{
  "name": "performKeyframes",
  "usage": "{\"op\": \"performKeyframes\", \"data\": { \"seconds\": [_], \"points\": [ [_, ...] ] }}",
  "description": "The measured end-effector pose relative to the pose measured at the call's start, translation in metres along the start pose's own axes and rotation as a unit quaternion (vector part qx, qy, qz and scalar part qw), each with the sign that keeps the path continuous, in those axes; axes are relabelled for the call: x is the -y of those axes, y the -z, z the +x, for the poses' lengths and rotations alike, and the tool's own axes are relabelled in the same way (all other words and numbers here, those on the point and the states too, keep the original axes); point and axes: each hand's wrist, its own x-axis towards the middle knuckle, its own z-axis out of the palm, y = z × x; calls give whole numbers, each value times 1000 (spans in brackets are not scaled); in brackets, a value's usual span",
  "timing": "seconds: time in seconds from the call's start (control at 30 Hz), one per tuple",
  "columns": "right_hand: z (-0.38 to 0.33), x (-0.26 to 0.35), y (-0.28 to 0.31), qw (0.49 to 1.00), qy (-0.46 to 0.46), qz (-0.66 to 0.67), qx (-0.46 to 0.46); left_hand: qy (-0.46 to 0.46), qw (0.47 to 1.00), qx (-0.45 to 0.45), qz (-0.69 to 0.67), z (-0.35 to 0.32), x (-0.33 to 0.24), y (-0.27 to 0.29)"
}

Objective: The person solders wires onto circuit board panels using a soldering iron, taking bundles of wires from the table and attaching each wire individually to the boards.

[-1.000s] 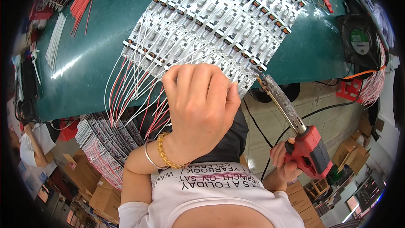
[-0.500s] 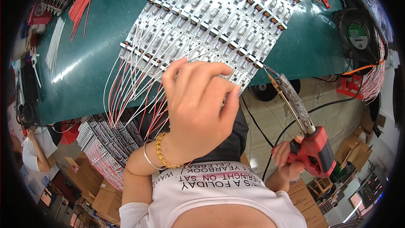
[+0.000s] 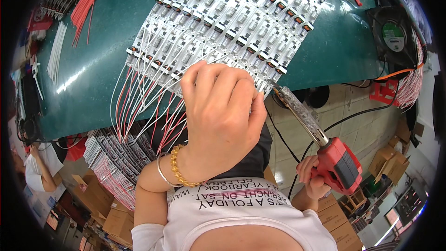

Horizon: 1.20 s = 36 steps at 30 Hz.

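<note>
My left hand (image 3: 220,116), with bracelets on the wrist, is curled over the near edge of a panel of small white circuit boards (image 3: 232,23) lying on the green table (image 3: 111,32). Its fingertips pinch at the boards' edge, where thin red and white wires (image 3: 144,107) hang down; what lies under the fingers is hidden. My right hand (image 3: 313,176) grips a red soldering gun (image 3: 337,162), whose metal barrel (image 3: 299,114) points up-left, the tip close to the boards by my left fingertips.
A black fan (image 3: 392,35) stands at the table's right end. Bundles of red wires (image 3: 90,0) and white wires (image 3: 55,56) lie at the far left. A stack of wired boards (image 3: 114,162) sits below the table edge. Cardboard boxes (image 3: 116,218) stand on the floor.
The soldering gun has moved up and left, bringing its tip to the boards' near edge. My left hand stayed over the edge, shifting slightly.
</note>
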Motion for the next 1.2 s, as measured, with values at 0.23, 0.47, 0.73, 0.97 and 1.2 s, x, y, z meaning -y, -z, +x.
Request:
{"op": "performKeyframes", "data": {
  "seconds": [0.23,0.47,0.73,0.97,1.2],
  "points": [
    [-28,-31,35,991,-33,103,-74,-1,1000,-11,1,0,-2,-2],
    [10,0,-3,998,47,34,34,6,1000,-9,4,-1,-1,-3],
    [38,1,-17,991,96,82,50,-30,998,-37,-29,1,9,37],
    [62,-3,-19,991,108,78,10,171,914,-174,325,18,190,181],
    [77,-6,-27,984,164,61,-7,55,911,-143,382,37,238,181]
  ]
}}
